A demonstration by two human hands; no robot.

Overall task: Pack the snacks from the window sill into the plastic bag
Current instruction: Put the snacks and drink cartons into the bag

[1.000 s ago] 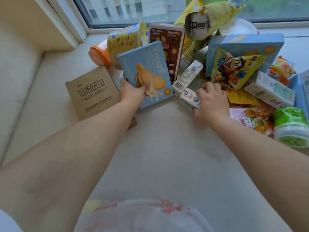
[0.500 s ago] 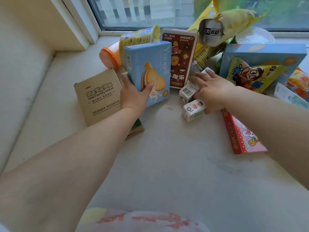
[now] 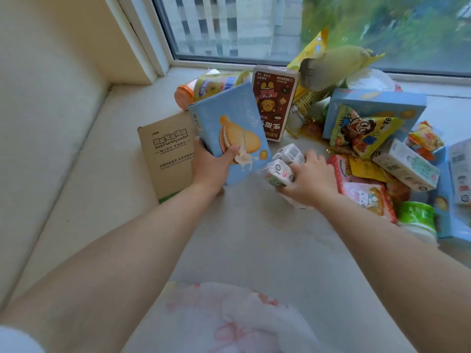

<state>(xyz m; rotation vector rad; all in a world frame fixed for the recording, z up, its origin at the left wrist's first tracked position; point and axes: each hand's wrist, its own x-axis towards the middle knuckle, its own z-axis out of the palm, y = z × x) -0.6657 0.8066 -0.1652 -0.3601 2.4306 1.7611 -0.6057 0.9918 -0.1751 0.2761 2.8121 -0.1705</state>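
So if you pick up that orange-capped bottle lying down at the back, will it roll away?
Probably, if nudged. The bottle looks round and lies on its side on the window sill, so it could roll. The brown box and blue biscuit box seem to hem it in for now. Its label looks smooth, so it may be a bit slippery.

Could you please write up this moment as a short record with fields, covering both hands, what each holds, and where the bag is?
left hand: left hand grips the blue biscuit box, tilted, by its lower edge
right hand: right hand grips two small white cartons
bag: plastic bag at the near edge, nothing seen going in yet
unpacked: brown cartoon box standing, orange-capped bottle lying, green tub
non-snack: cardboard socket box flat on the window sill
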